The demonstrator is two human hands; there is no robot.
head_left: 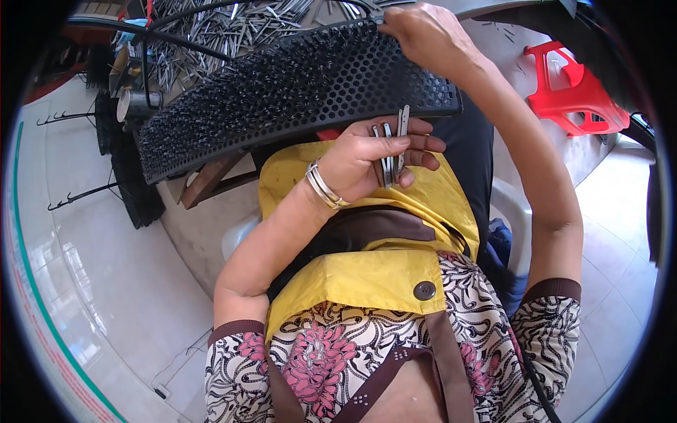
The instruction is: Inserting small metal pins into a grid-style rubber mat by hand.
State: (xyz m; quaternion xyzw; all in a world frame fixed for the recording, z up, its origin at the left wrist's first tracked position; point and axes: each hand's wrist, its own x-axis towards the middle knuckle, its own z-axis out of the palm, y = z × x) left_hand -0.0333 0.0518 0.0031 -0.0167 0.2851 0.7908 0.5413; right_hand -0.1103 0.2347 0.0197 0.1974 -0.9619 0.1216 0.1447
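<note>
My left hand (350, 159) is held palm up above my lap, closed round several slim metal strips (387, 156) with small holes near their ends. They stand out side by side between thumb and fingers. My right hand (431, 41) reaches to the far right corner of a long black rack (356, 83) full of round holes. Its thumb and fingers are pinched together there, and what they hold is too small to make out. Many dark upright pieces (240, 99) fill the rack's left part and far edge; its near right part shows bare holes.
Behind the rack lies a heap of loose metal strips (211, 39). A metal cup (138, 106) stands by its left end, near black cables (187, 44). Black hooked wires (84, 194) stick out at the left. A red plastic stool (575, 92) stands on the right. A yellow apron (381, 275) covers my lap.
</note>
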